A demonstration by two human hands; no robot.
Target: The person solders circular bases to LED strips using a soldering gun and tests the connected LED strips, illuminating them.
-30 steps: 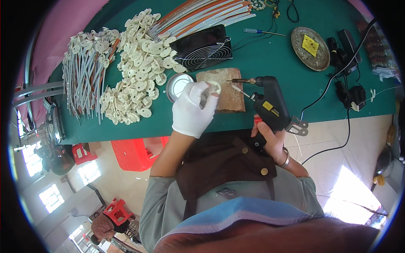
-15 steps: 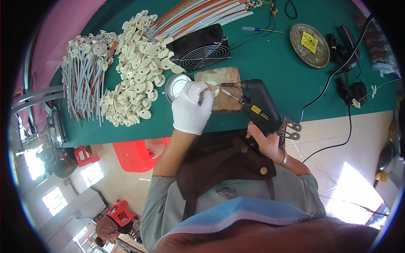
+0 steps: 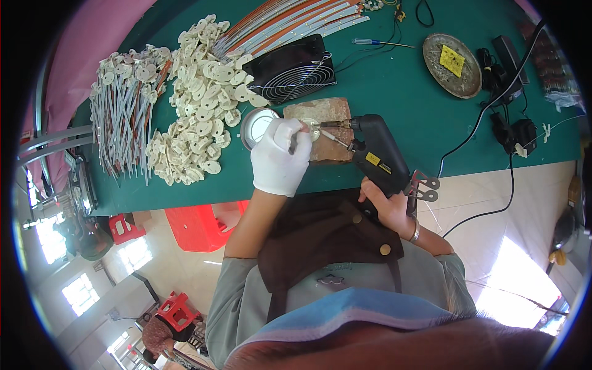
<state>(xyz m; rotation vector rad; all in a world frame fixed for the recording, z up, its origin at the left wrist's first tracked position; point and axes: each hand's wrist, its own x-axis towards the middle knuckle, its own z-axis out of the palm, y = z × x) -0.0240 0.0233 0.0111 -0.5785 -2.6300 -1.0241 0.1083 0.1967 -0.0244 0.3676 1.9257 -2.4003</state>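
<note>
Gripping the handle of a black pistol-shaped soldering gun [image 3: 376, 160], the bare right hand [image 3: 387, 206] is clenched around it near the table's near edge, the gun's metal tip pointing left toward a small pale round disc [image 3: 313, 131]. That disc lies on a worn brown rectangular block [image 3: 327, 120] on the green table [image 3: 394, 92]. The left hand [image 3: 280, 157], in a white glove, rests at the block's left end, its fingers pinched on a thin dark rod-like piece touching the disc; what exactly that piece is I cannot tell. Just left of the glove sits a round silver tin [image 3: 256, 125]. Farther off stands a black square fan with a wire grille [image 3: 293, 71]. To the left lies a heap of cream-coloured discs [image 3: 200, 105], and beyond it a bundle of grey wires [image 3: 120, 120]. At the far right sits a round metal dish holding a yellow sponge [image 3: 452, 58].
</note>
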